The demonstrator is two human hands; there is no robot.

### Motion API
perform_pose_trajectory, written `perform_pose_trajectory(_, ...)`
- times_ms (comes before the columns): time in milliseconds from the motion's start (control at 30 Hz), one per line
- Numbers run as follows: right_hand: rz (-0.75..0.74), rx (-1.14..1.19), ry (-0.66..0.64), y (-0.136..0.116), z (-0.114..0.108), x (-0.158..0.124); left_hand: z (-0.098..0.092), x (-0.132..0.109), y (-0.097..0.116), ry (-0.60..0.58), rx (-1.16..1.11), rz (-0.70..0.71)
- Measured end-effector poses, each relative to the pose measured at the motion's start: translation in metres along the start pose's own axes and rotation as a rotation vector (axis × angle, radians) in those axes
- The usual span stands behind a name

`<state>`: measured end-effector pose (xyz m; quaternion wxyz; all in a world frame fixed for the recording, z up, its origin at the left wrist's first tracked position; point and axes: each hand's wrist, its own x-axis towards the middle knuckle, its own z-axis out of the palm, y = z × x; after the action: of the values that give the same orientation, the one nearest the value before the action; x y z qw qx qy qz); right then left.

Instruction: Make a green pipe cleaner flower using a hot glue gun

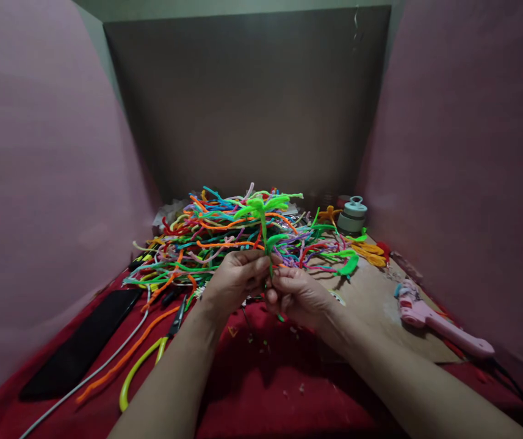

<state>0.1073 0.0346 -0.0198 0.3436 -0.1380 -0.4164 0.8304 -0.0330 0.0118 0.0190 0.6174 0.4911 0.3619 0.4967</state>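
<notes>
In the middle of the head view, a bright green pipe-cleaner flower (263, 222) stands upright, with petal-like loops spread at its top and a leaf partway down the stem. My left hand (243, 273) pinches the stem just below the leaf. Right beside it, my right hand (292, 289) has its fingers closed on the lower stem, and a green tip shows beneath them. Behind both hands lies a large heap of colourful pipe cleaners (215, 235). Where exactly the fingertips meet the stem is partly hidden.
Yellow-handled scissors (144, 369), a black phone-like slab (80, 344) and a white cable (100, 369) lie left. At right, a pink glue gun (444, 326) rests on brown cardboard (371, 305), with a lidded bottle (353, 214) behind. Pink side panels flank the red cloth (261, 390).
</notes>
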Motion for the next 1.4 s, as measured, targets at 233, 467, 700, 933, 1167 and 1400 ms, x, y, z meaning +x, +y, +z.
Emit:
perform_pose_trajectory(233,-0.213,-0.219,0.216,0.0,-0.003,0.004,0.011,0.006,-0.001,0.194,0.178,0.163)
perform_pose_trajectory(467,-0.221,-0.295,0.252,0.0,-0.001,0.003,0.008,0.006,-0.004,0.163,0.268,0.116)
perform_pose_trajectory(700,-0.453,-0.41,0.31,-0.02,0.002,0.001,0.008,0.002,0.004,0.203,0.346,0.045)
perform_pose_trajectory(933,-0.671,-0.853,0.386,-0.03,0.007,-0.01,0.008,0.0,0.002,0.028,0.407,-0.033)
perform_pose_trajectory(1167,-0.893,-1.118,0.375,-0.026,0.004,-0.01,0.007,0.001,0.004,0.029,0.412,-0.074)
perform_pose_trajectory(1400,-1.013,-1.218,0.209,-0.026,0.0,-0.015,0.002,0.001,-0.001,-0.075,0.121,-0.178)
